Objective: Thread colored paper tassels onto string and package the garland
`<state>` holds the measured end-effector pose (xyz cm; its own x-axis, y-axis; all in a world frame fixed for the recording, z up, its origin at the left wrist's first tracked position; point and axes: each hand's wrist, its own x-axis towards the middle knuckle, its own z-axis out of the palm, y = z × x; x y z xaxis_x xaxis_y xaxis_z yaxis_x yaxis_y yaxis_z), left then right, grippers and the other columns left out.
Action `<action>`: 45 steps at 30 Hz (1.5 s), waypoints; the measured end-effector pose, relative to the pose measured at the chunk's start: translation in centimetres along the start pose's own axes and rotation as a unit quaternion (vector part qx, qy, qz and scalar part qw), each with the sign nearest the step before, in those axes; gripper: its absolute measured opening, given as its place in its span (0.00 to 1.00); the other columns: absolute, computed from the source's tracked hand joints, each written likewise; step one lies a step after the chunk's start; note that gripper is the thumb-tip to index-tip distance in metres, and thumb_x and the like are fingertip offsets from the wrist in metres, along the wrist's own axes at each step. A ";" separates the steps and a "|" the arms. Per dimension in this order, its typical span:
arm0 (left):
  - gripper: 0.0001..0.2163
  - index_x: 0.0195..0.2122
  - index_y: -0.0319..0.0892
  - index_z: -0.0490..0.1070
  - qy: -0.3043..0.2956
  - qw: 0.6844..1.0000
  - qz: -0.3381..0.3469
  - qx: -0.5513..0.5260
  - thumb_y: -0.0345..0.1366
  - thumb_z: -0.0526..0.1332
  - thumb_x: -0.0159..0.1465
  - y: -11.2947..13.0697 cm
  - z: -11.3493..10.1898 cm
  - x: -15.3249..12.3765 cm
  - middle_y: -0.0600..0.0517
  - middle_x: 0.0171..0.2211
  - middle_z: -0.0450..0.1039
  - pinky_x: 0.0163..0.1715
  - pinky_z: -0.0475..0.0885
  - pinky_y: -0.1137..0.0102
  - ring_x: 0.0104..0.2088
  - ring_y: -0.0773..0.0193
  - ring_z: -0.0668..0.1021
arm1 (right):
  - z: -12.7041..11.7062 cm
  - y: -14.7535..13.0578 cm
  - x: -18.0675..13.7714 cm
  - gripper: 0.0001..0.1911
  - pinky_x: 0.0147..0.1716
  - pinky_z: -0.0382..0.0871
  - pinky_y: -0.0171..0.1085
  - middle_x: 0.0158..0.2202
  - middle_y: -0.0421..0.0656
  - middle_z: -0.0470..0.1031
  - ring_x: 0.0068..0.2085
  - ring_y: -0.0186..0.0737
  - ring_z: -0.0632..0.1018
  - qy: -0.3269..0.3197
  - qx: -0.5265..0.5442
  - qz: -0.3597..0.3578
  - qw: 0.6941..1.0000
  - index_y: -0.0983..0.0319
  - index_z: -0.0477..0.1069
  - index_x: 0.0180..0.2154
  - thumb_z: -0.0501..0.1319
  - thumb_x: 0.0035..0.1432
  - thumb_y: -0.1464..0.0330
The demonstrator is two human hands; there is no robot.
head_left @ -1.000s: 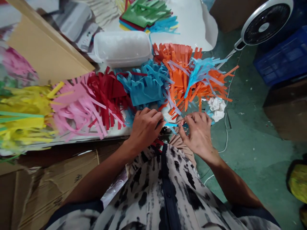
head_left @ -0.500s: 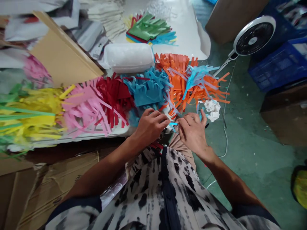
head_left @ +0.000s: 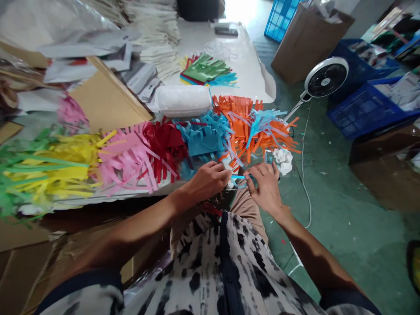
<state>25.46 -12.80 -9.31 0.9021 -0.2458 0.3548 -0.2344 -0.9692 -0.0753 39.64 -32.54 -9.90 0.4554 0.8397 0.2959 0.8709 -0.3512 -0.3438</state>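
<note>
Between my two hands stretches a thin light-blue paper strip (head_left: 238, 176), just past the table's front edge. My left hand (head_left: 211, 177) pinches its left end, with fingers curled together. My right hand (head_left: 262, 179) has thumb and forefinger closed on the other end. Just beyond the hands lie a pile of blue fringed paper (head_left: 205, 140) and a pile of orange fringed paper (head_left: 241, 124). A light-blue and lilac tassel bunch (head_left: 264, 122) rests on the orange pile. Crumpled white paper (head_left: 282, 161) sits right of my right hand.
Red (head_left: 167, 144), pink (head_left: 126, 162) and yellow fringed paper (head_left: 62, 157) line the table's front edge leftward. A white plastic pack (head_left: 183, 99) lies behind them. A fan (head_left: 326, 78) stands at right, near blue crates (head_left: 370, 105) and a cardboard box (head_left: 308, 39).
My view has tilted up, so the table's far end and more crates show. Both hands still hold the blue strip, which now spans a slightly wider gap.
</note>
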 end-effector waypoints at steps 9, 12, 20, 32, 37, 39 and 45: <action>0.07 0.42 0.41 0.79 0.034 0.999 -0.009 -0.008 0.31 0.59 0.74 -0.3 0.5 -0.4 0.52 0.34 0.79 0.35 0.62 0.63 0.38 0.61 0.78 | -0.8 -0.8 -0.6 0.12 0.70 0.42 0.62 0.47 0.43 0.78 0.58 0.51 0.71 0.048 -0.063 -0.023 0.997 0.53 0.77 0.51 0.60 0.68 0.67; 0.08 0.40 0.41 0.79 0.039 0.999 -0.016 -0.005 0.31 0.60 0.73 -0.2 0.7 -0.3 0.52 0.33 0.78 0.36 0.63 0.63 0.37 0.61 0.78 | -0.5 -1.5 0.0 0.08 0.71 0.38 0.63 0.45 0.41 0.81 0.58 0.51 0.72 0.021 -0.078 -0.084 0.993 0.52 0.78 0.48 0.61 0.70 0.65; 0.06 0.38 0.40 0.79 0.005 0.999 -0.047 -0.010 0.33 0.63 0.71 -0.1 0.0 0.1 0.48 0.37 0.81 0.38 0.65 0.62 0.38 0.58 0.79 | -0.3 -1.7 1.4 0.07 0.71 0.40 0.62 0.40 0.41 0.83 0.53 0.47 0.75 0.020 -0.118 -0.138 0.983 0.57 0.77 0.42 0.59 0.72 0.68; 0.13 0.34 0.39 0.78 0.045 0.970 -0.188 -0.149 0.33 0.57 0.74 1.5 -4.5 -0.2 0.49 0.29 0.79 0.34 0.66 0.66 0.31 0.61 0.79 | -2.9 -3.8 2.7 0.05 0.70 0.49 0.61 0.42 0.35 0.83 0.52 0.43 0.76 0.171 -0.102 -0.229 0.953 0.51 0.77 0.43 0.66 0.68 0.69; 0.15 0.39 0.40 0.83 0.008 0.760 -0.326 -0.562 0.46 0.62 0.71 0.9 -7.1 -0.7 0.50 0.34 0.83 0.33 0.69 0.71 0.32 0.64 0.79 | -4.7 -5.2 3.3 0.07 0.69 0.57 0.60 0.37 0.34 0.81 0.45 0.39 0.78 0.267 -0.076 -0.267 0.923 0.52 0.78 0.38 0.71 0.62 0.70; 0.16 0.34 0.39 0.82 -0.013 0.663 -0.341 -0.666 0.48 0.66 0.68 0.5 -7.9 -0.8 0.51 0.32 0.81 0.32 0.69 0.73 0.30 0.66 0.77 | -4.9 -5.5 3.6 0.07 0.68 0.58 0.60 0.36 0.33 0.80 0.43 0.38 0.79 0.289 -0.072 -0.277 0.914 0.52 0.78 0.36 0.72 0.60 0.71; 0.14 0.30 0.39 0.80 0.015 0.548 -0.385 -0.743 0.46 0.73 0.61 0.6 -8.6 -0.9 0.53 0.27 0.77 0.32 0.70 0.74 0.28 0.69 0.75 | -4.9 -5.9 4.3 0.10 0.70 0.55 0.61 0.35 0.33 0.82 0.44 0.39 0.80 0.282 -0.065 -0.284 0.914 0.50 0.79 0.44 0.71 0.62 0.70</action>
<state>21.35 -12.99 -1.69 0.9399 0.2485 -0.2344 0.1548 0.3017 0.9407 37.34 -28.90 -2.24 -0.0867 0.5680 0.8184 0.9943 -0.0015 0.1064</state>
